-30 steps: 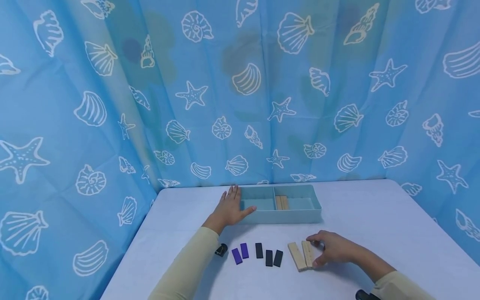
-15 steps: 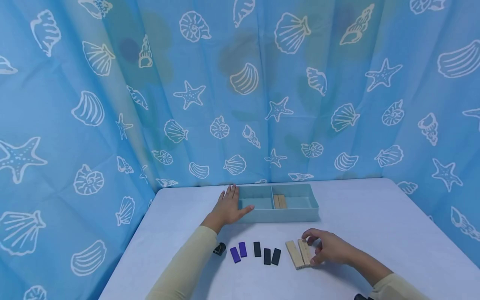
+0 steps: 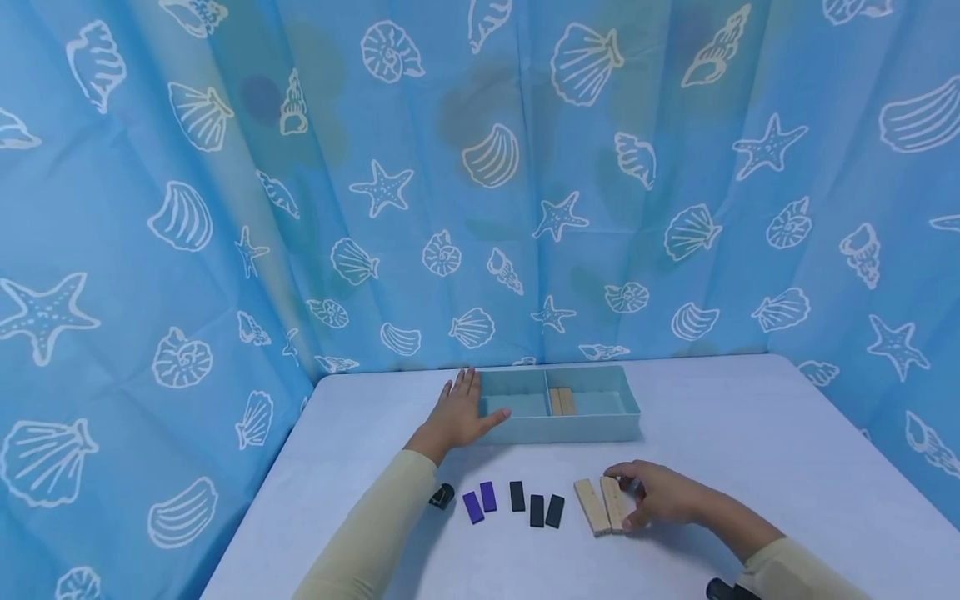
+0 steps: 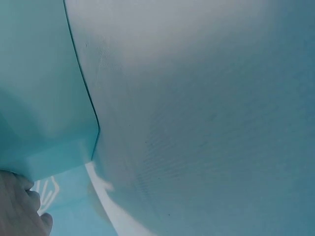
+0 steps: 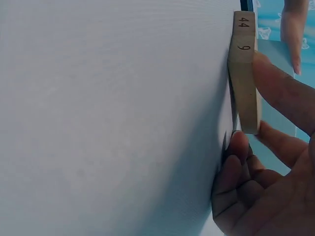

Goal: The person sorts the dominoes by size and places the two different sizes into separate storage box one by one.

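My right hand (image 3: 663, 496) pinches a light wooden block (image 3: 613, 505) lengthwise, thumb at its near end and a finger at the far end. In the right wrist view, this block (image 5: 244, 83) or the one lined up with it bears printed digits. A second wooden block (image 3: 592, 507) lies just left of it. My left hand (image 3: 456, 417) rests on the left end of a pale blue divided box (image 3: 570, 431), fingers extended along its side and thumb over the front wall. Two wooden blocks (image 3: 562, 402) sit against the divider in the box's right compartment.
Two purple blocks (image 3: 473, 507) and three black blocks (image 3: 537, 511) lie on the white table (image 3: 720, 417), left of the wooden ones. A small black device (image 3: 442, 497) shows beside the left sleeve. A blue shell-print curtain (image 3: 450, 208) hangs behind the table.
The right hand stays at the right-hand wooden block, which has shifted only slightly. The left hand stays on the box. The whole head view moves a little.
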Tool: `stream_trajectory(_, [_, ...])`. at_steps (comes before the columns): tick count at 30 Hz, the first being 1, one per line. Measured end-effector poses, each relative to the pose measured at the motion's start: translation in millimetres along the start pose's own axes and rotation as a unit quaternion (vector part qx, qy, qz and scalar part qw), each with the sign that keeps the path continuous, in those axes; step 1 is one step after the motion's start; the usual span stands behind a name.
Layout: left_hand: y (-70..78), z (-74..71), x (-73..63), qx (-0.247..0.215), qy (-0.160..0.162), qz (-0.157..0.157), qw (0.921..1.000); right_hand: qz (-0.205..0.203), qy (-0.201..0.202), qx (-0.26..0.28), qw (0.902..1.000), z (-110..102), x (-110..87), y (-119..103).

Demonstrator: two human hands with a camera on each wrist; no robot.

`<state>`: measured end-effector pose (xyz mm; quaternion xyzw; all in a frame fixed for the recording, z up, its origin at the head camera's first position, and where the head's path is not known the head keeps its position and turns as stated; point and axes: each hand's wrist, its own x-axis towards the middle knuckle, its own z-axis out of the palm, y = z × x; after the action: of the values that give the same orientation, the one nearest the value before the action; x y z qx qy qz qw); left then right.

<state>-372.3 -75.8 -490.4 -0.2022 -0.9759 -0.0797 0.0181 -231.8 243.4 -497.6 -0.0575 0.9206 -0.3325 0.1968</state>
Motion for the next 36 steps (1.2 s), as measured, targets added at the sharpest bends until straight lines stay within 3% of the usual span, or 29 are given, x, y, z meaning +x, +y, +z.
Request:
stream_trajectory(7, [-0.4,0.4,1.6,0.005,0.002,0.003,1.0,-0.001,0.018,0.055,0.9983,3,-5.5,-1])
stream_trajectory(15, [-1.3,-1.7,1.3,-0.001,0.002,0.008,1.0,-0.008,0.01,0.098,0.9951,6,-9.8,-3])
stream_trajectory(36, [0.6,-2.3,-2.3,-0.022,-0.009,0.012,0.9996,-0.041,-0.006,0.139,0.9894,7,-10.2,1])
